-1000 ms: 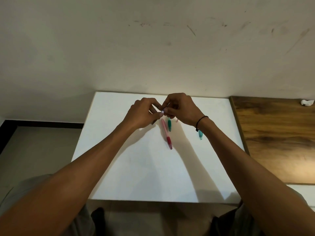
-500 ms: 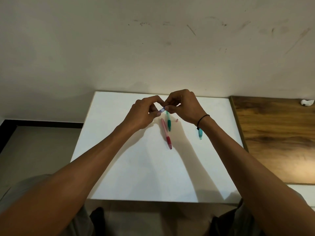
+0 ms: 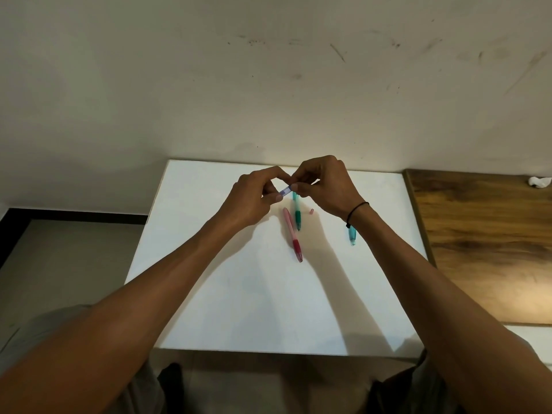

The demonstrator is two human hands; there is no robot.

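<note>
Our left hand [image 3: 254, 198] and right hand [image 3: 325, 186] each pinch one blue pen piece [image 3: 286, 191] — apparently mid-assembly; pink pen [image 3: 292, 234], green pen [image 3: 297, 216] and teal piece [image 3: 352, 236] await handling.

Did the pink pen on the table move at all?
No. The pink pen lies just as before, beside the green pen on the white table.

Colours noted: worktop [image 3: 239, 294] plain white; piece [image 3: 285, 191] clear with a violet-blue band; pink pen [image 3: 289, 228], red lower end; green pen [image 3: 297, 218]; teal pen [image 3: 352, 234]; pink cap [image 3: 311, 211]; black wristband [image 3: 357, 208]; board [image 3: 484, 249] brown wood grain; wall [image 3: 268, 100] off-white, dark scuffs.
</note>
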